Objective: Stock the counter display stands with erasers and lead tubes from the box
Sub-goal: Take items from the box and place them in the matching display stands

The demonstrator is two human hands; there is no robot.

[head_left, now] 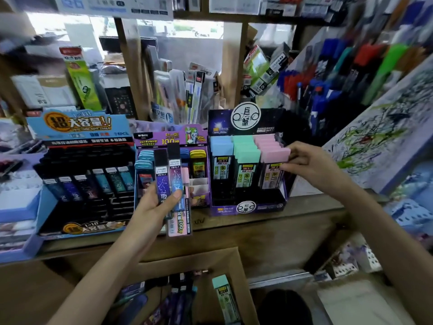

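My left hand (155, 206) grips a fan of lead tubes (172, 181), dark blue constellation ones and a pink one, held up in front of the purple middle stand (169, 139). My right hand (309, 166) pinches a pink-capped lead tube (273, 158) at the front of the right-hand row in the dark starry stand (248, 207), which also holds blue and green rows. The cardboard box (232, 261) sits low in front of the counter, with a green-capped tube (225, 299) and several dark tubes inside.
A blue stand (77, 127) with a black tiered tray and several dark tubes is at left. The wooden counter edge (257, 224) runs across. Pen racks (339, 73) rise at right, packaged stationery behind. A scribbled test pad (379, 141) leans at right.
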